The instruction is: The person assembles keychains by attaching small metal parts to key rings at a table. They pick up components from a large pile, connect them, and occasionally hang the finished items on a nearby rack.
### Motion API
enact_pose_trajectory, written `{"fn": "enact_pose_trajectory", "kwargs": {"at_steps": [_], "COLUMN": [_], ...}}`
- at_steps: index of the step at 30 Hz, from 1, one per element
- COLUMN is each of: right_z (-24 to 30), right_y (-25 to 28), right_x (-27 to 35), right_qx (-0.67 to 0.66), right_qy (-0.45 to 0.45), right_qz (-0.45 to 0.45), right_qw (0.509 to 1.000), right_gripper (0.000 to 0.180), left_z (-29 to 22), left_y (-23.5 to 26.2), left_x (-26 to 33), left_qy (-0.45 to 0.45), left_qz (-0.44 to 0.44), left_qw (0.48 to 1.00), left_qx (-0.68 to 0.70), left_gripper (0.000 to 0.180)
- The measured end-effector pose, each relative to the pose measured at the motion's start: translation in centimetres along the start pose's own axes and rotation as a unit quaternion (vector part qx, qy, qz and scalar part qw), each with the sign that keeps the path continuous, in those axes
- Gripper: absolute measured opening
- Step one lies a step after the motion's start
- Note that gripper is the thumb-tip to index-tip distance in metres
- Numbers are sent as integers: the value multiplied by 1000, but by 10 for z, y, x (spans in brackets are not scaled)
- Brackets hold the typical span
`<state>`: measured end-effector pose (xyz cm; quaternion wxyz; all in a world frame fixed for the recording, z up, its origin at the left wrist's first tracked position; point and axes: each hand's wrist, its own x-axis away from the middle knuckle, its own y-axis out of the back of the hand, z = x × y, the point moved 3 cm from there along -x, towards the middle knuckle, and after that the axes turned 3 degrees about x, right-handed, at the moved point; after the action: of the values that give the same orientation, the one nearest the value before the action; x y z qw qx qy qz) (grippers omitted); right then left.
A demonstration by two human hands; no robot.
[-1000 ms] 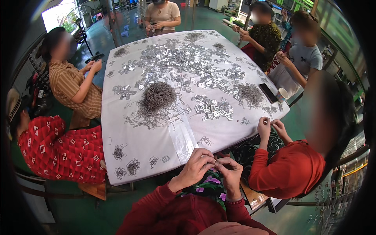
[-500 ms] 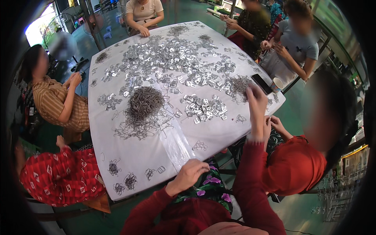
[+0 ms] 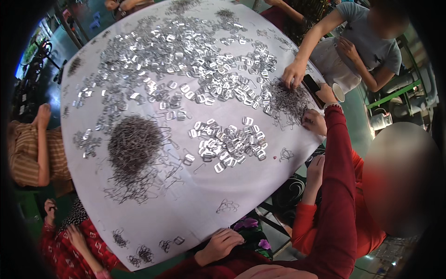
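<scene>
Knuckles first: our left hand [image 3: 221, 245] rests at the near edge of the white table [image 3: 200, 209], fingers curled loosely under. We cannot tell whether they hold anything. Just left of it lie a few small wire tangles [image 3: 144, 253] and, a little farther in, one loose wire loop [image 3: 226, 206], which we judge to be the only pieces set apart on our side.

Farther in, at centre left, the big wire heap [image 3: 134, 144] stands high and spills toward us. To its right sits a cluster of flat metal buckles [image 3: 227, 142]. Neither looks much drawn down, so we judge the work far from done.

Our right arm, in its red sleeve, reaches far along the right edge. Our right hand [image 3: 326, 93] is beside the smaller wire pile [image 3: 290, 100], the heap we are working from, and near a dark phone [image 3: 311, 85] and a white cup [image 3: 338, 92]. Its fingers are too small to read.

A co-worker's hand [image 3: 294, 74] presses on the same pile from the far side, and another hand [image 3: 315, 122] lies close under our sleeve, so that corner is crowded. The far half is carpeted with scattered buckles [image 3: 176, 51]. Bare cloth is widest between the heaps and the near edge.
</scene>
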<state>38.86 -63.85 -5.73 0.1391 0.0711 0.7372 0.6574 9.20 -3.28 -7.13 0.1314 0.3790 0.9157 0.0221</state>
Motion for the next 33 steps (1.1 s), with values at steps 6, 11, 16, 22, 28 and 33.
{"fn": "enact_pose_trajectory", "kwargs": {"at_steps": [6, 11, 16, 22, 28, 33], "right_z": [-26, -17, 30, 126, 43, -62], "right_y": [-17, -15, 9, 5, -44, -100], "right_x": [2, 24, 121, 288, 291, 154], "right_qx": [61, 61, 95, 313, 137, -285], "right_qy": [0, -24, -51, -49, 39, 165], "right_qz": [41, -25, -121, -116, -101, -16], "right_qw": [997, 998, 987, 941, 985, 944], "right_gripper": [25, 28, 30, 34, 41, 54], "left_z": [13, 22, 25, 15, 13, 3], "left_y": [-9, -12, -12, -22, -21, -25], "left_x": [-15, -28, -37, -34, -20, -2], "left_qy": [25, 63, 58, 30, -33, -103], "left_qz": [5, 11, 14, -23, -27, -22], "left_qw": [998, 996, 997, 999, 999, 994], "left_qx": [53, 56, 51, 26, 22, 1], "left_gripper": [9, 8, 10, 16, 18, 11]}}
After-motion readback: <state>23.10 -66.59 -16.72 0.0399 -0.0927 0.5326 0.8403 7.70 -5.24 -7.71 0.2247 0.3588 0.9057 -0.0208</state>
